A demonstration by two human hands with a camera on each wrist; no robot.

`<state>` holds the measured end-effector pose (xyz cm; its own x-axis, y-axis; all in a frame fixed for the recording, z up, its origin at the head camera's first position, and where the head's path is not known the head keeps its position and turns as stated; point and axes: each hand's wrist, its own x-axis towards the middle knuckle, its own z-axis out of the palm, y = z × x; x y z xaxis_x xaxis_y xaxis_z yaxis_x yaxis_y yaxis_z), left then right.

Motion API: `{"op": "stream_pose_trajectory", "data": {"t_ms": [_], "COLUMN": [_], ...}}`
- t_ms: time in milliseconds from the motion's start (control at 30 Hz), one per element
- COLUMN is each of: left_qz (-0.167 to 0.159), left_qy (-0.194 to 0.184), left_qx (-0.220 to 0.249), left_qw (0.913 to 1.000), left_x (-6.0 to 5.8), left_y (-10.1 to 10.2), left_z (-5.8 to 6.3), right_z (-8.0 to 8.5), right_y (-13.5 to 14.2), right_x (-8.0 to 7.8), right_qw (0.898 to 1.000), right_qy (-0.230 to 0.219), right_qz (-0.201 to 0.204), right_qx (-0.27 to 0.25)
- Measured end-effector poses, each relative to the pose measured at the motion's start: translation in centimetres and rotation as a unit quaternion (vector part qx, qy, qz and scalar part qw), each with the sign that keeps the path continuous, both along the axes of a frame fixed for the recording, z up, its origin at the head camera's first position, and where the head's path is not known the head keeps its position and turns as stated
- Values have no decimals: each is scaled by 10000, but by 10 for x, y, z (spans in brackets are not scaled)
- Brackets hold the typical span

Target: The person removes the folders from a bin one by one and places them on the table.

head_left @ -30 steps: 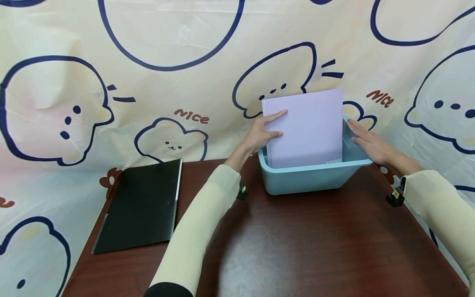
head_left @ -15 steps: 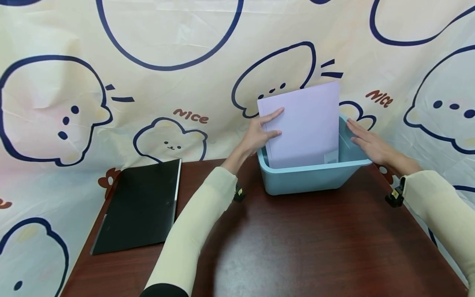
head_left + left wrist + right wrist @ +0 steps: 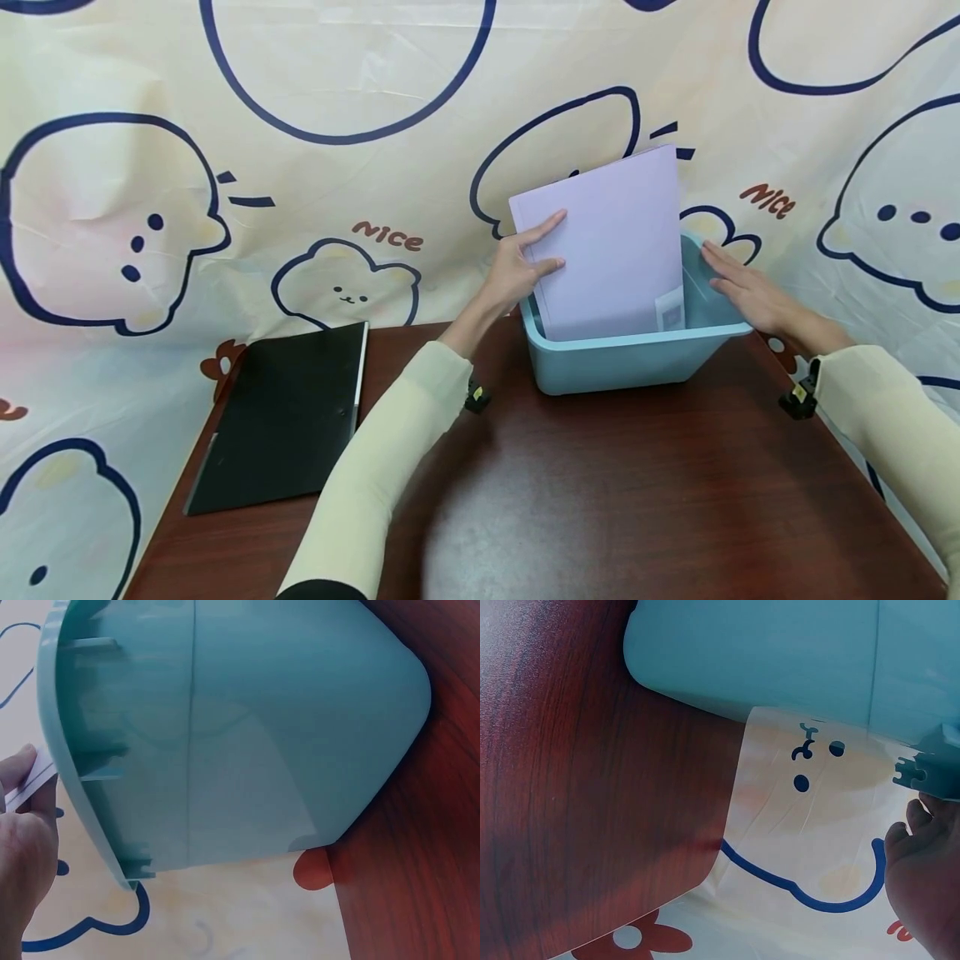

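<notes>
A pale purple folder [image 3: 600, 250] stands tilted in a light blue plastic bin [image 3: 615, 367], its lower edge hidden behind the front wall. Near its bottom right corner is a whitish label. My left hand [image 3: 513, 271] pinches the folder's left edge, thumb and index finger lying on the front face. In the left wrist view, layered edges of the folder [image 3: 34, 780] show between the fingers beside the bin's rim [image 3: 56, 727]. My right hand [image 3: 750, 287] rests at the bin's right rim with fingers fairly straight. From the right wrist, its fingertips [image 3: 919, 814] appear right at the rim.
A flat black folder [image 3: 281, 417] with a pale right edge lies at the left of the dark red-brown wooden table [image 3: 600, 500]. Behind the table hangs a cream curtain [image 3: 420, 183] with cartoon drawings, close behind the bin.
My left hand has drawn the purple folder slightly up and left, tilting it more and exposing more of its label. The right hand and the bin have stayed in place.
</notes>
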<state>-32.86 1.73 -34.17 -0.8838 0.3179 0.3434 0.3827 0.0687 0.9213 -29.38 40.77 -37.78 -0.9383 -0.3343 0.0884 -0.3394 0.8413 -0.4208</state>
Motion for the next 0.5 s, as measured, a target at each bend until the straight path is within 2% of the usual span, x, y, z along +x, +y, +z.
{"op": "stream_pose_trajectory", "data": {"t_ms": [100,500], "left_qz": [24,224], "left_qy": [21,171], "left_qx": [63,560], "left_qw": [10000,9980], "left_x": [11,15], "left_y": [-3,-9], "left_z": [11,13], "right_z": [0,1], "right_y": [0,0], "right_x": [0,1], "right_qw": [10000,10000], "right_qy": [-13,-42], "right_qz": [-21,-54], "right_qx": [-10,18]}}
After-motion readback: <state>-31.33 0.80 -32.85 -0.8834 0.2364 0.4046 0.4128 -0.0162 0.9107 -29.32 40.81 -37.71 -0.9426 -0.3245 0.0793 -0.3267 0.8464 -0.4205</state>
